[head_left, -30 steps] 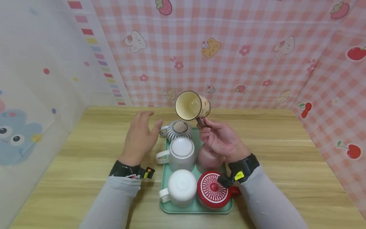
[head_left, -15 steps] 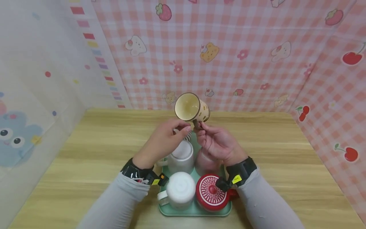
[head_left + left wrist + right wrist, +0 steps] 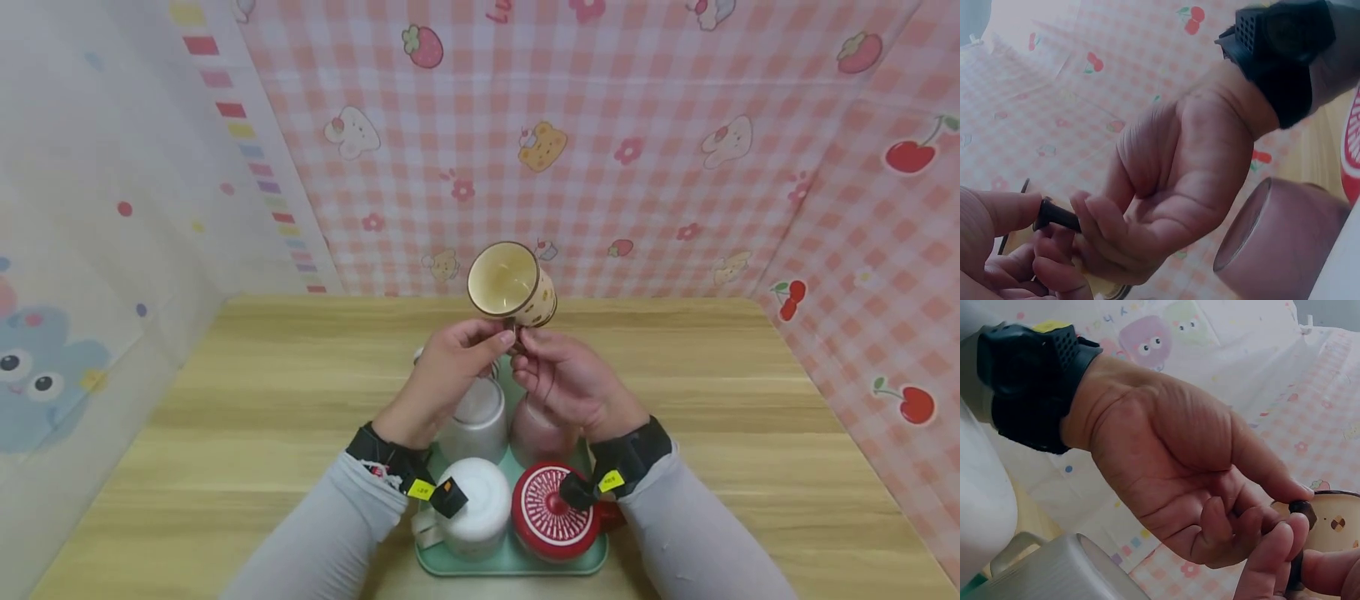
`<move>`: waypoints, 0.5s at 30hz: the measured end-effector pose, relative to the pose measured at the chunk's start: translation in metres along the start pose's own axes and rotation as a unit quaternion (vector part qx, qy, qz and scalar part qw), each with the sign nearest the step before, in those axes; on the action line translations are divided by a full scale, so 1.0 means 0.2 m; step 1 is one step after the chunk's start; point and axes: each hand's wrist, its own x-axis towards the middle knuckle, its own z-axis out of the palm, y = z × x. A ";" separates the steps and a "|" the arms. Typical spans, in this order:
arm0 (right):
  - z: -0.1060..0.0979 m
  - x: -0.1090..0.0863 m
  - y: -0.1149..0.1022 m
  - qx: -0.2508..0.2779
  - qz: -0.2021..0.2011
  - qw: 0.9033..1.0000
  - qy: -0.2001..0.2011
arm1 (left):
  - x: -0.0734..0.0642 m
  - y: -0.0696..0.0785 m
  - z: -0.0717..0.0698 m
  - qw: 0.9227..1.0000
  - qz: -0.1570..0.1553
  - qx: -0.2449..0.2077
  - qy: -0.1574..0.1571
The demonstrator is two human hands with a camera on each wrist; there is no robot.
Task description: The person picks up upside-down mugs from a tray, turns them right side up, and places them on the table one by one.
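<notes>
A cream mug [image 3: 513, 283] with a dark rim and brown spots is held up above the tray's far end, tilted so its mouth faces me. My left hand [image 3: 442, 371] pinches its dark handle [image 3: 1060, 217] between thumb and fingers. The right hand [image 3: 576, 379] also grips that handle from the other side, thumb against it. In the right wrist view the mug's spotted wall shows behind the fingers. Below, upside down on a green tray [image 3: 517, 567], stand a grey mug [image 3: 474, 433], a pink cup [image 3: 542, 433], a white mug [image 3: 472, 521] and a red mug [image 3: 536, 537].
A striped mug at the tray's far end is mostly hidden behind my left hand. The wooden table [image 3: 712, 417] surrounds the tray. Checked pink cloth [image 3: 637, 200] hangs at the back and right, white printed cloth [image 3: 90, 167] at the left.
My left hand has come in from the left, over the striped mug, and taken hold of the mug's handle. The right hand has kept its grip, with the mug shifting slightly.
</notes>
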 end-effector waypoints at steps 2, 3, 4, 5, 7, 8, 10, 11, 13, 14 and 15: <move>0.00 0.00 0.01 -0.016 -0.005 1.000 0.017 | 0.00 0.00 0.01 1.000 -0.006 -0.013 0.004; 0.01 0.00 0.01 -0.021 -0.007 0.999 0.027 | 0.00 0.00 0.01 1.000 -0.008 -0.018 0.006; 0.01 0.00 0.01 -0.029 -0.010 0.999 0.036 | 0.00 0.00 0.02 1.000 -0.009 -0.022 0.008; 0.01 0.00 0.01 -0.037 -0.013 0.998 0.046 | 0.00 0.00 0.02 1.000 -0.008 -0.026 0.011; 0.01 -0.01 0.01 -0.051 -0.017 0.997 0.061 | 0.00 0.01 0.03 0.999 -0.010 -0.041 0.012; 0.01 -0.01 0.02 -0.057 -0.018 0.996 0.066 | 0.01 0.01 0.04 0.999 -0.011 -0.050 0.010; 0.02 -0.01 0.02 -0.071 -0.018 0.995 0.070 | 0.01 0.01 0.04 0.998 -0.016 -0.066 0.004; 0.02 0.00 0.02 -0.076 -0.017 0.995 0.069 | 0.01 0.01 0.04 0.997 -0.017 -0.073 -0.001; 0.02 0.00 0.03 -0.085 -0.015 0.994 0.063 | 0.01 0.01 0.05 0.996 -0.020 -0.083 -0.014; 0.02 0.00 0.03 -0.090 -0.015 0.994 0.063 | 0.01 0.01 0.05 0.996 -0.022 -0.086 -0.019; 0.01 0.00 0.03 -0.094 -0.014 0.993 0.063 | 0.01 0.01 0.05 0.995 -0.022 -0.089 -0.025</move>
